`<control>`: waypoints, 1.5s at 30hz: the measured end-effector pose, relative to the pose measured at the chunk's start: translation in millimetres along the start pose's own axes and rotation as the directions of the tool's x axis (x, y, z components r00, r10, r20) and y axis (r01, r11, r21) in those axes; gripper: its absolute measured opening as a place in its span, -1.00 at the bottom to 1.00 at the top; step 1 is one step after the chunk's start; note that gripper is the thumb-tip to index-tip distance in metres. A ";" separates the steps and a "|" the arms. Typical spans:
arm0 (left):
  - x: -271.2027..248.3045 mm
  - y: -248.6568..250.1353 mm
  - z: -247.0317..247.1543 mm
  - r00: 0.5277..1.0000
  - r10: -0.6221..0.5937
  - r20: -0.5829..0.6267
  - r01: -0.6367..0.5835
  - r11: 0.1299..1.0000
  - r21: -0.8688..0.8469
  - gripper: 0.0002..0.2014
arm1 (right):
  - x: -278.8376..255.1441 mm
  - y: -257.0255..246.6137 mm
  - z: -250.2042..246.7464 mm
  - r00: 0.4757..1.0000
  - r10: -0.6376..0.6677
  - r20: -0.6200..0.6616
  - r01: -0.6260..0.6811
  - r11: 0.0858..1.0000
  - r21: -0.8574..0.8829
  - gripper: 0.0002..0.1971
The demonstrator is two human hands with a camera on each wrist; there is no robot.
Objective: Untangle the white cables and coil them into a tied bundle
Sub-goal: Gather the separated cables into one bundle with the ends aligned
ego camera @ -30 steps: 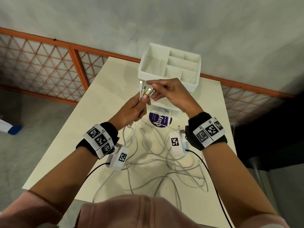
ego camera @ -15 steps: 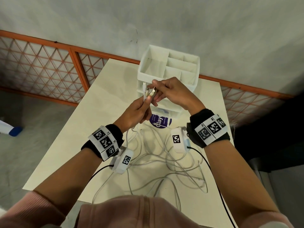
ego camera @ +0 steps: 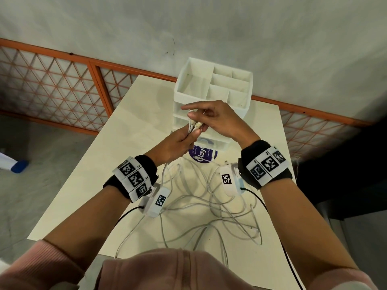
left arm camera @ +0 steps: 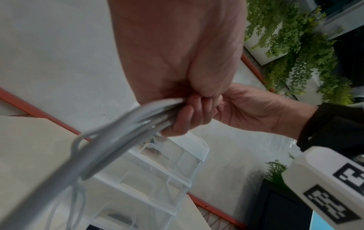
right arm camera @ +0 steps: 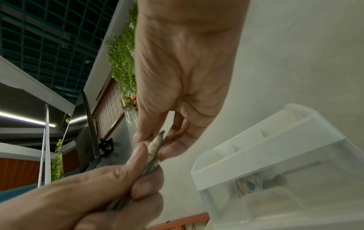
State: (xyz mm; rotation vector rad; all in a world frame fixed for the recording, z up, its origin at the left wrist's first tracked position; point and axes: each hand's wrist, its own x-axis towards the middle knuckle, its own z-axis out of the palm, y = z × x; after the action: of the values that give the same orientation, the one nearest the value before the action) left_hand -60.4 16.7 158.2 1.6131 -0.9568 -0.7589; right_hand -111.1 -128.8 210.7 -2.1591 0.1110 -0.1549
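Several white cables (ego camera: pixel 209 208) lie in a loose tangle on the cream table (ego camera: pixel 117 155) below my wrists. My left hand (ego camera: pixel 178 143) is raised over the table and grips a bunch of the cable ends (ego camera: pixel 194 127), the strands (left arm camera: pixel 126 129) running down from its curled fingers. My right hand (ego camera: pixel 211 120) meets it from the right and pinches the plug tips (right arm camera: pixel 155 146) between thumb and fingers, its index finger pointing left.
A white drawer organiser (ego camera: pixel 213 95) with open top compartments stands just behind the hands. A purple round label (ego camera: pixel 202 153) lies under them. An orange lattice railing (ego camera: pixel 62 86) runs behind the table; the table's near edge is at my chest.
Both hands stayed together on the cable ends and lifted slightly toward the organiser. The right index finger now sticks out to the left.
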 end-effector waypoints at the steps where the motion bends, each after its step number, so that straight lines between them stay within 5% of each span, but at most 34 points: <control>1: 0.0 0.4 -0.2 1.000 0.007 -0.003 -0.007 1.000 0.000 -0.71 | 0.3 1.4 0.2 1.000 0.007 -0.023 -0.007 1.000 0.025 -0.76; 8: 3.9 0.7 -0.2 0.999 -0.026 0.026 0.026 1.000 0.009 -0.76 | 3.9 6.8 1.2 0.996 0.006 -0.086 0.001 0.996 0.088 -0.78; 12: 4.9 -2.3 -0.4 0.993 -0.046 -0.113 0.040 0.998 -0.050 -0.74 | 1.5 14.5 6.1 0.982 0.017 -0.189 -0.007 0.999 0.054 -0.63; 14: 5.3 -0.7 -4.1 0.980 -0.057 -0.189 0.032 0.991 -0.132 -0.65 | -4.2 24.4 9.4 0.989 0.101 -0.109 -0.087 0.988 0.125 -0.34; 16: 5.3 4.6 -8.4 0.979 -0.018 -0.205 -0.024 0.980 -0.199 -0.67 | -10.4 36.0 14.5 0.984 0.140 0.113 -0.163 0.959 0.230 -0.08; 19: 8.2 16.9 -9.3 0.979 0.043 -0.201 -0.094 0.964 -0.249 -0.70 | -14.4 40.0 28.0 0.906 0.117 0.407 -0.244 0.930 0.277 -0.50; 22: 12.8 26.9 -6.2 0.984 0.070 -0.163 -0.122 0.934 -0.335 -0.71 | -12.3 38.8 40.8 0.882 0.078 0.466 -0.256 0.907 0.333 -0.75; 29: 11.3 30.6 -18.1 0.970 0.095 -0.224 -0.177 0.908 -0.380 -0.66 | -17.5 30.5 38.0 0.899 0.113 0.424 -0.243 0.933 0.265 -0.84; 33: 5.4 30.4 -24.9 0.942 0.140 -0.305 -0.244 0.910 -0.336 -0.66 | -10.4 28.7 30.4 0.914 0.228 0.335 -0.193 0.972 -0.136 -0.84; 37: -1.2 47.4 -49.2 0.900 0.189 -0.393 -0.313 0.907 -0.281 -0.62 | -13.7 65.0 27.3 0.930 0.318 0.183 -0.183 0.835 -0.518 -0.77; 41: -10.2 44.1 -73.1 0.874 0.183 -0.451 -0.260 0.959 -0.115 -0.64 | -21.7 95.2 13.8 0.952 0.306 0.000 -0.285 0.886 -0.366 -0.72; 45: -13.3 19.7 -50.7 0.966 0.105 -0.237 -0.041 0.965 0.259 -0.77 | -15.9 68.0 3.5 0.979 0.204 0.017 -0.201 0.975 -0.095 -0.85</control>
State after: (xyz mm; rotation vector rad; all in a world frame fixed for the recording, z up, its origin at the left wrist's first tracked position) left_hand -27.4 49.5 189.4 1.8322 -0.9520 -0.3812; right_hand -127.7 -161.7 151.3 -2.2259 0.3276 -0.0031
